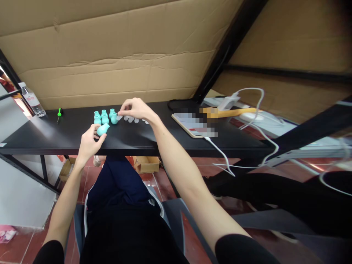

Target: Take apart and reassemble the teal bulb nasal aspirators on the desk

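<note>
My left hand (92, 141) holds a small teal bulb-shaped piece (102, 129) tilted, its narrow neck pointing right, just above the front part of the black table (132, 137). Behind it, several more teal bulbs (105, 118) stand upright in two rows, necks up. My right hand (135, 109) reaches over the table with thumb and forefinger pinched on a small translucent piece (119, 117), right beside the rightmost teal bulb. Several similar translucent pieces (130, 119) lie in rows under and to the right of that hand, partly hidden by it.
A phone (189, 126) with a white cable lies to the right. Farther left are a green-handled tool (59, 113) with a thin metal tip and a water bottle (32, 101). Cardboard (115, 47) walls the back. Another person's dark-clothed leg (264, 194) is at the lower right.
</note>
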### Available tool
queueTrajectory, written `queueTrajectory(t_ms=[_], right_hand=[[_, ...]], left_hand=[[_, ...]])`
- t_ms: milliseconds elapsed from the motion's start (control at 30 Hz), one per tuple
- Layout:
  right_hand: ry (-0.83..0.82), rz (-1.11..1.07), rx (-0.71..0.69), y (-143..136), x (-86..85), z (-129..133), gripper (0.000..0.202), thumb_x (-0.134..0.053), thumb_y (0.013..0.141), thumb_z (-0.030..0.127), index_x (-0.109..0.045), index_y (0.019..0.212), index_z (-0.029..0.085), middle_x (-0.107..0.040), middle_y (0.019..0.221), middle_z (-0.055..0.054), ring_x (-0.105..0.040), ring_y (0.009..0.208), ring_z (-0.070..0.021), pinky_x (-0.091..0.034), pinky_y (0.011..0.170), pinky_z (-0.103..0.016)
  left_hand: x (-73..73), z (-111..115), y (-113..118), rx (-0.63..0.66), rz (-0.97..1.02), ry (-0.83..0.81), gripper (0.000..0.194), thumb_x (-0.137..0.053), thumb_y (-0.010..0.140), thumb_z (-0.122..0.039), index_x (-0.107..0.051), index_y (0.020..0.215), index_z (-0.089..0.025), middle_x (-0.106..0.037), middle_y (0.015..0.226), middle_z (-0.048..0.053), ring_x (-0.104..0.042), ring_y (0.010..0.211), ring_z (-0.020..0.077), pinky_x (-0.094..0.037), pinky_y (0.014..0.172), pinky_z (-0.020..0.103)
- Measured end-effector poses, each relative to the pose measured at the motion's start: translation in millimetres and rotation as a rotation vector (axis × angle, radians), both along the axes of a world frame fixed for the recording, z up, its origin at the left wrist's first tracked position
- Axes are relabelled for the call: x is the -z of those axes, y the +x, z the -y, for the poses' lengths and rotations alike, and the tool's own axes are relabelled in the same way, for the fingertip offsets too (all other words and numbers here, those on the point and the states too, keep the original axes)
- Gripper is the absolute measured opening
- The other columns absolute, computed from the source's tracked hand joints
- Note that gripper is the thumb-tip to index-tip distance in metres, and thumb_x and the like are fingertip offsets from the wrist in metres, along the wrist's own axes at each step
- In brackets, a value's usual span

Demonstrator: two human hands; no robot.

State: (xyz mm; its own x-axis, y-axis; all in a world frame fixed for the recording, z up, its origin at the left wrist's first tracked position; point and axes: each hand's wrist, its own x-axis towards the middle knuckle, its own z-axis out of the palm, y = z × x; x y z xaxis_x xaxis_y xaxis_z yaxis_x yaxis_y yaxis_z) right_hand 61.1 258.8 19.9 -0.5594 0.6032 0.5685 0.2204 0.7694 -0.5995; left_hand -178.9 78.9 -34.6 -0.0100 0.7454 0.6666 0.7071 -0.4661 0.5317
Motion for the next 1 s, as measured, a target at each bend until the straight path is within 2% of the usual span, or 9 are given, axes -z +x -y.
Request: queueTrajectory(t_ms=[167, 267, 400, 500, 733, 833, 1000], right_hand=[[-0.107, -0.206, -0.360, -9.9, -6.7, 17.7, 0.033, -0.096, 0.080, 0.053, -0.084, 0.082, 0.022, -0.082, 0.091, -0.005, -0.073, 0.082, -0.0190, -0.060, 0.077, -0.034], [-0.123, -0.195, -0.452, -20.9, -2.3, 22.9, 0.033, -0.098, 0.078, 0.053, -0.085, 0.081, 0.023, -0.082, 0.094, -0.005, -0.073, 0.080, -0.0187, -0.061, 0.075, -0.034], [-0.109, -0.152, -0.461, -31.8, 5.5, 22.8, 0.029, -0.096, 0.079, 0.050, -0.086, 0.082, 0.023, -0.082, 0.092, -0.005, -0.072, 0.078, -0.0180, -0.060, 0.072, -0.033], [-0.109, -0.216, -0.436, -36.0, 9.0, 21.7, 0.030, -0.096, 0.078, 0.050, -0.086, 0.080, 0.022, -0.082, 0.094, -0.006, -0.072, 0.077, -0.0177, -0.059, 0.071, -0.034], [-0.142, -0.242, -0.471, -46.5, 15.4, 30.0, 0.033, -0.098, 0.076, 0.054, -0.085, 0.079, 0.023, -0.084, 0.099, -0.006, -0.076, 0.085, -0.0206, -0.065, 0.081, -0.038], [-0.185, -0.215, -0.472, -50.3, 17.1, 35.4, 0.034, -0.097, 0.078, 0.054, -0.085, 0.081, 0.022, -0.087, 0.102, -0.007, -0.076, 0.081, -0.0192, -0.065, 0.080, -0.037], [-0.213, -0.201, -0.442, -52.4, 17.3, 43.2, 0.036, -0.096, 0.079, 0.056, -0.083, 0.080, 0.022, -0.088, 0.099, -0.007, -0.076, 0.074, -0.0175, -0.065, 0.077, -0.034]], left_hand=[[1.6, -1.2, 0.3, 0.003, 0.014, 0.007, 0.026, -0.075, 0.094, -0.026, -0.065, 0.118, -0.023, -0.080, 0.109, 0.004, -0.079, 0.088, 0.0158, -0.069, 0.081, 0.028], [2.1, -1.4, -0.4, 0.003, 0.003, 0.007, 0.026, -0.075, 0.094, -0.025, -0.065, 0.118, -0.023, -0.079, 0.109, 0.004, -0.079, 0.089, 0.0165, -0.069, 0.081, 0.029], [2.3, -1.3, -2.2, -0.012, -0.045, 0.014, 0.027, -0.075, 0.092, -0.023, -0.065, 0.117, -0.023, -0.079, 0.110, 0.004, -0.078, 0.087, 0.0164, -0.070, 0.083, 0.030], [3.5, -1.4, -2.6, -0.013, -0.045, 0.018, 0.025, -0.075, 0.094, -0.025, -0.065, 0.117, -0.023, -0.079, 0.110, 0.003, -0.077, 0.083, 0.0154, -0.069, 0.081, 0.029], [4.9, -1.0, -1.2, -0.057, -0.148, 0.036, 0.026, -0.072, 0.103, -0.035, -0.073, 0.126, -0.024, -0.081, 0.109, 0.004, -0.073, 0.081, 0.0175, -0.063, 0.085, 0.032], [5.0, -0.9, -1.5, -0.070, -0.182, 0.050, 0.024, -0.068, 0.107, -0.037, -0.077, 0.124, -0.024, -0.080, 0.105, 0.003, -0.072, 0.082, 0.0184, -0.061, 0.089, 0.032], [7.2, -2.1, -3.3, -0.126, -0.179, 0.059, 0.023, -0.069, 0.107, -0.038, -0.080, 0.122, -0.024, -0.078, 0.099, 0.003, -0.072, 0.082, 0.0206, -0.058, 0.087, 0.032]])
